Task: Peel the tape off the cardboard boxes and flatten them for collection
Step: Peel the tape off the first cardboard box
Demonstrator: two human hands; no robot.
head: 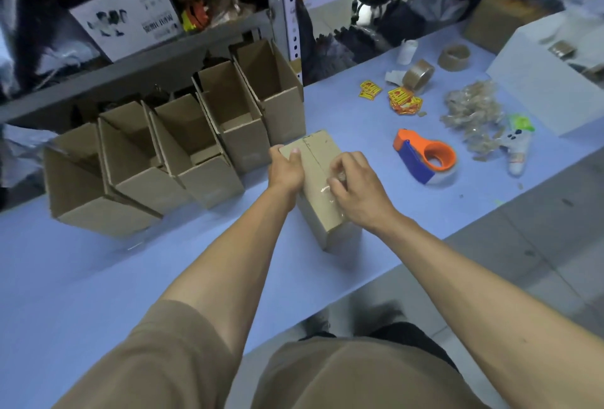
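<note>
A small closed cardboard box [318, 160] stands on the blue table [98, 278] in front of me. My left hand [286, 168] grips the box's left top edge, thumb lying on the top face. My right hand [354, 188] pinches a crumpled strip of clear tape [328, 191] lifted off the box's top seam near its front edge. Several open cardboard boxes [183, 147] stand in a row to the left, against the shelf.
An orange and blue tape dispenser [425, 160] lies right of the box. A heap of peeled tape [470, 114], brown tape rolls [420, 73] and yellow stickers [403, 99] lie farther right. A white box [552, 81] sits at the far right. Metal shelving [289, 6] stands behind.
</note>
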